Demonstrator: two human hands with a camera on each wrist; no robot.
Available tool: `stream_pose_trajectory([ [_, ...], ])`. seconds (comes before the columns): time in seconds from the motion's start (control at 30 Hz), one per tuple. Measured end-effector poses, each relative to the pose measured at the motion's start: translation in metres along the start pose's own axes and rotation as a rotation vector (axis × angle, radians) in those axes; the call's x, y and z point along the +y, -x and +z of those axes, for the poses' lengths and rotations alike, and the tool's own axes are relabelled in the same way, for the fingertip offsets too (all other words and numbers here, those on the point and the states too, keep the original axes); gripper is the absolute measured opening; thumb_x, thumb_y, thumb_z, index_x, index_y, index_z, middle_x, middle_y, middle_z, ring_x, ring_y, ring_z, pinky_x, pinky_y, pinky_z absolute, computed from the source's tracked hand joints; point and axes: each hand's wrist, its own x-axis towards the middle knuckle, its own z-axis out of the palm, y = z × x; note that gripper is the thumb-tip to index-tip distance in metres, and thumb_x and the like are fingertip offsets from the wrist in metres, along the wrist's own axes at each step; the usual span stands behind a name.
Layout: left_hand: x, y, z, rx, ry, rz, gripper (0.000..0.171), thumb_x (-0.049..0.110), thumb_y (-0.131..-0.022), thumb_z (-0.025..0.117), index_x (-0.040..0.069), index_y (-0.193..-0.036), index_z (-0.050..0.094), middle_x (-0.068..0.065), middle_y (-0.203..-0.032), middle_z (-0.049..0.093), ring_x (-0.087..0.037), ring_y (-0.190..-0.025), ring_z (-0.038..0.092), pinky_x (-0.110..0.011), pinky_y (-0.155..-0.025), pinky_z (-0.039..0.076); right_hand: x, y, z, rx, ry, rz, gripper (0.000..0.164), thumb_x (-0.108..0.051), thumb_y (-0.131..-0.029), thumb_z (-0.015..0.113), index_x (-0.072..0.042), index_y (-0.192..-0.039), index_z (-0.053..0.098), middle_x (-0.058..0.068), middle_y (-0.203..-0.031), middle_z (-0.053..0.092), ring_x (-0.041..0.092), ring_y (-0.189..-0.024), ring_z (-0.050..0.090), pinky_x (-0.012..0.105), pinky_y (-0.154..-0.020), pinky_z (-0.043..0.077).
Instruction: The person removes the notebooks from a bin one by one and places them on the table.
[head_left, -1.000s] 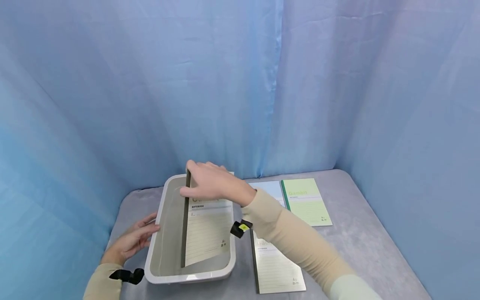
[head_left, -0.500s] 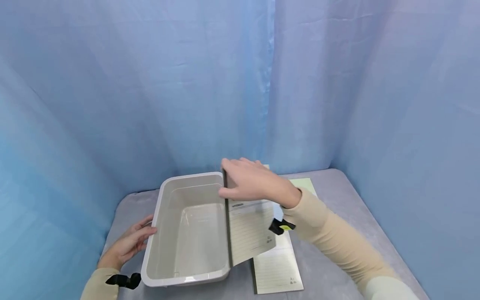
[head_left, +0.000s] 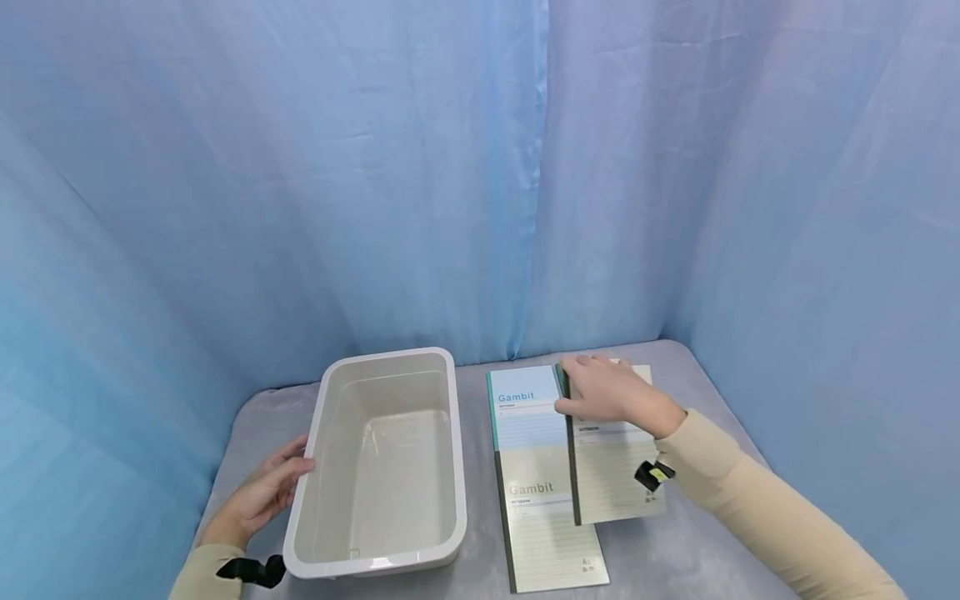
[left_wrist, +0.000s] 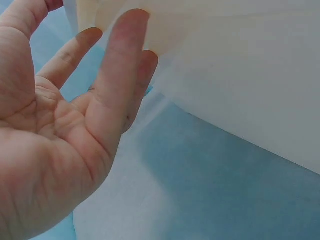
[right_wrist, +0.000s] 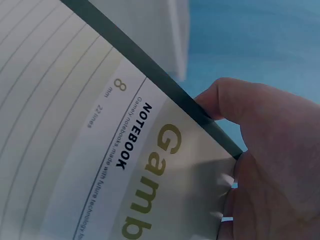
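My right hand [head_left: 611, 390] grips the top edge of a beige notebook [head_left: 615, 475] with a dark spine, thumb by the spine. The notebook is over the right side of the table and covers nearly all of a green notebook, whose green spine [head_left: 559, 377] peeks out. In the right wrist view, the fingers hold the cover's top corner, beside the printed word NOTEBOOK. On the left, my left hand [head_left: 266, 492] touches the outer side of a light grey plastic bin [head_left: 459, 467], thumb at its rim. The left wrist view shows those fingers [left_wrist: 120, 65] extended against the bin wall.
Between bin and right hand lie a blue Gambit notebook [head_left: 525, 425] and, nearer, another beige Gambit notebook [head_left: 555, 542]. Grey cloth [head_left: 697, 400] covers the table. Blue curtains [head_left: 420, 183] close off the back and both sides.
My right hand has carried the beige notebook from over the bin rightward to above the green notebook, uncovering the bin's inside. The left hand stays at the bin.
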Motion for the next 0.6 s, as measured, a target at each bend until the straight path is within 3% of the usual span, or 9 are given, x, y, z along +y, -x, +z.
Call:
stream_pose_trajectory([
  [0.03,0.000,0.000,0.000,-0.003,-0.001,0.000,0.073,0.013,-0.105,0.049,0.002,-0.161,0.004,-0.001,-0.123,0.068,-0.016,-0.102,0.070,-0.033,-0.075,0.060,0.007,0.001,0.007,0.004,0.010,0.006,0.059,-0.047,-0.092,0.060,-0.005,-0.132,0.054,0.017,-0.129,0.061,0.043,-0.119,0.055,0.075,-0.095,0.035],
  [0.1,0.000,0.001,0.000,-0.010,-0.001,0.004,0.074,0.013,-0.106,0.049,0.002,-0.161,0.001,-0.001,-0.123,0.068,-0.016,-0.102,0.070,-0.033,-0.075,0.060,0.019,0.003,0.021,0.005,0.019,0.018,0.047,-0.046,-0.090,0.062,-0.008,-0.118,0.057,0.012,-0.112,0.064,0.038,-0.103,0.058,0.070,-0.087,0.040],
  [0.2,0.001,0.000,-0.001,-0.020,-0.001,0.012,0.075,0.013,-0.106,0.048,0.002,-0.161,0.000,-0.003,-0.124,0.067,-0.017,-0.101,0.070,-0.033,-0.074,0.060,0.034,0.005,0.043,-0.005,0.028,0.019,0.044,-0.046,-0.090,0.065,-0.009,-0.113,0.056,0.008,-0.099,0.061,0.032,-0.088,0.056,0.063,-0.076,0.042],
  [0.4,0.000,0.001,-0.001,-0.007,0.019,0.026,0.064,0.013,-0.106,0.049,0.007,-0.160,0.017,-0.006,-0.120,0.069,-0.016,-0.094,0.071,-0.028,-0.065,0.058,0.051,0.008,0.096,-0.017,0.065,-0.005,0.056,-0.046,-0.090,0.068,-0.005,-0.127,0.057,0.014,-0.110,0.064,0.039,-0.100,0.060,0.073,-0.082,0.041],
  [0.6,-0.002,0.002,0.001,0.008,0.030,0.017,0.061,0.014,-0.106,0.050,0.012,-0.160,0.022,-0.006,-0.122,0.068,-0.016,-0.094,0.071,-0.027,-0.066,0.057,0.062,0.001,0.142,-0.008,0.060,0.006,0.048,-0.045,-0.089,0.065,-0.009,-0.119,0.061,0.009,-0.103,0.065,0.034,-0.094,0.060,0.067,-0.078,0.044],
])
